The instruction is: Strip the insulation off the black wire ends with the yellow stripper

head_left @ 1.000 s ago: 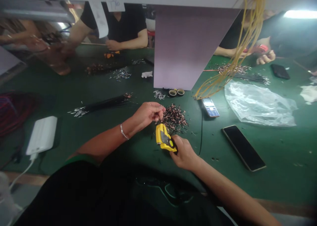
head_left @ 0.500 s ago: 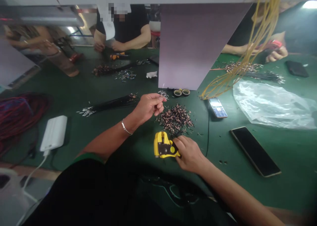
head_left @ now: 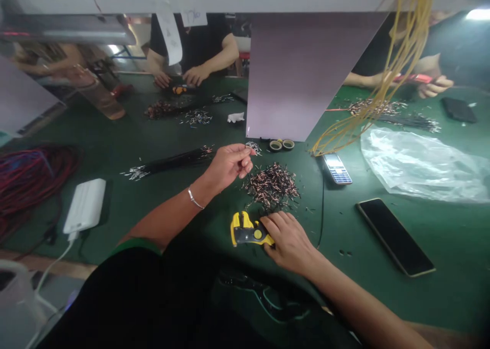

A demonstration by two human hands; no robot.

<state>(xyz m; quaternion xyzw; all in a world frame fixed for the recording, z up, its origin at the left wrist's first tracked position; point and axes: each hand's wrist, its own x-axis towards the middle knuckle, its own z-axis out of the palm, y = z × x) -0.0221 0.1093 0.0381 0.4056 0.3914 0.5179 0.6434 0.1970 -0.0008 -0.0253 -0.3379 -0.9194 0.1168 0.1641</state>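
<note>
My left hand (head_left: 231, 161) is closed in a pinch on a thin black wire, whose pale tip (head_left: 248, 132) points upward past the fingertips. Most of that wire is hidden by the fingers. Lower down, my right hand (head_left: 289, 241) grips the handles of a yellow and black wire stripper (head_left: 248, 233), its head facing left. Just beyond the tool lies a heap of short black and copper-coloured wire pieces (head_left: 272, 184). A bundle of black wires (head_left: 172, 161) with silvery ends lies left of my left hand, and small silvery bits (head_left: 253, 147) lie behind it.
A pale upright panel (head_left: 298, 78) stands ahead, with tape rolls (head_left: 281, 145) at its foot. Rightward are a keypad phone (head_left: 337, 169), a smartphone (head_left: 396, 237), a plastic bag (head_left: 421, 163) and hanging yellow wires (head_left: 401, 58). A white power bank (head_left: 84, 206) lies left. Co-workers sit opposite.
My right hand and the wire stripper have shifted slightly left, and the tool has turned a little. My left hand stays nearly still. Opposite, a co-worker's hands have lowered toward an orange-handled tool.
</note>
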